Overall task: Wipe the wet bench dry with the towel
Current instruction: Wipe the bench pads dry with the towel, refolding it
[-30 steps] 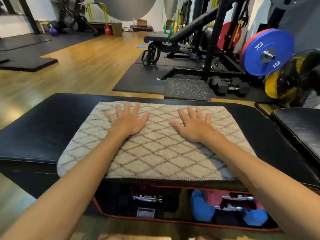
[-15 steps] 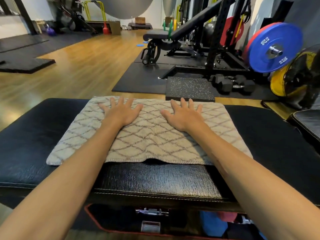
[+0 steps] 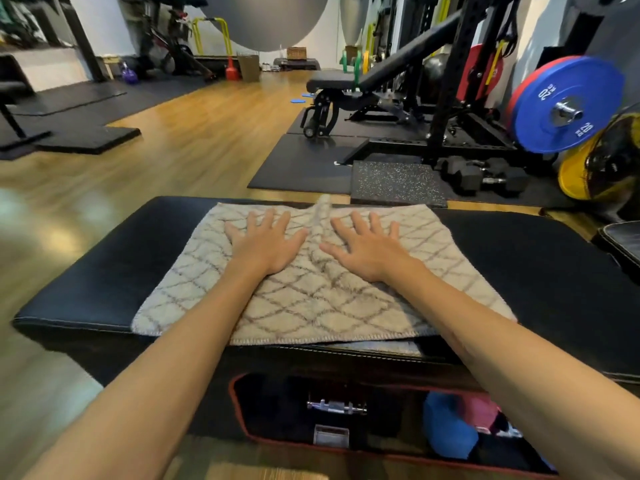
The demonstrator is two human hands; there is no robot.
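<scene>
A beige towel with a brown diamond pattern lies spread across the black padded bench. Its near edge reaches the bench's front edge. My left hand and my right hand press flat on the towel's far half, palms down and fingers spread, gripping nothing. Between the two hands the cloth is bunched into a small ridge at its far edge. Bare black padding shows to the left and right of the towel.
Under the bench, an open red-trimmed case holds blue dumbbells. A second black pad sits at the right edge. Beyond are a speckled mat, black hex dumbbells, a blue weight plate and an incline bench.
Both hands first pushed the towel away to the bench's far side, then drew it back toward the near edge. A ridge has formed between the hands.
</scene>
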